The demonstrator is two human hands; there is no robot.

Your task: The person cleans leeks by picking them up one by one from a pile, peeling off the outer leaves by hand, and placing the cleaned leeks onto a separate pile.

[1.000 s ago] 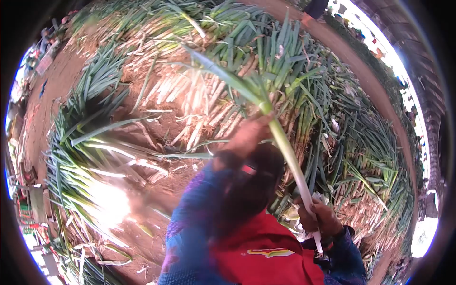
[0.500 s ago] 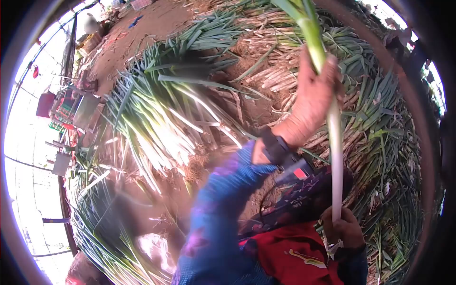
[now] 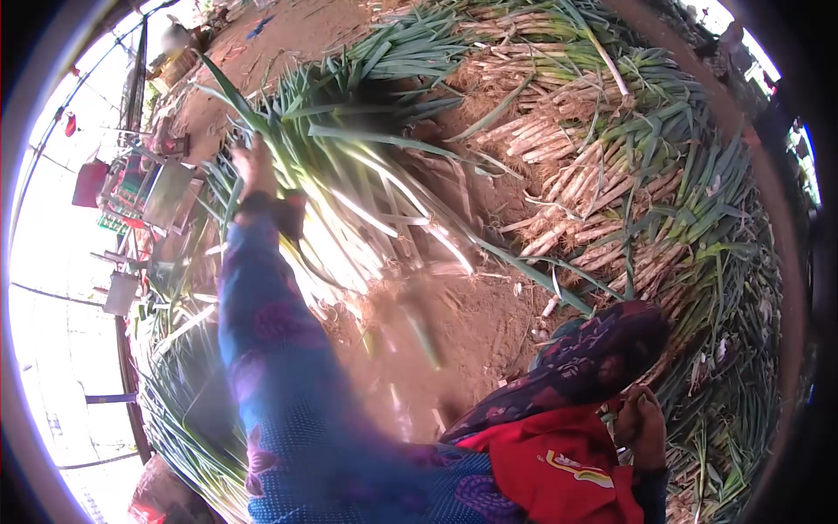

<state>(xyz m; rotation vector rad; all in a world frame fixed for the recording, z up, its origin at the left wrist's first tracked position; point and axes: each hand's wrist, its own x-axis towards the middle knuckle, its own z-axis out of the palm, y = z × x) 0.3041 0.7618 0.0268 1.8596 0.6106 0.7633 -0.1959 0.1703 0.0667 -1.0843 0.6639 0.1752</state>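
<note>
At the upper left my left hand (image 3: 255,170), slightly blurred, is closed around a leek (image 3: 249,109) whose green leaves fan out past the fingers. Hand and leek are over a heap of leeks (image 3: 349,201), green tops up and left, white stalks toward the bare soil. My right hand (image 3: 642,428) stays low at the right beside the red apron (image 3: 559,463). Its fingers are curled and in shadow; a small pale bit shows by them, too unclear to name.
A long bank of leeks (image 3: 611,192) curves along the right. Another bunch (image 3: 192,428) lies at the lower left. Brown soil (image 3: 454,323) shows between them. Crates and hanging boards (image 3: 166,196) stand at the left. My patterned trouser leg (image 3: 576,358) is bent near the apron.
My left hand has swung from the upper right across to the left heap, taking the leek along. The stalk has left my right hand, which remains low at the right.
</note>
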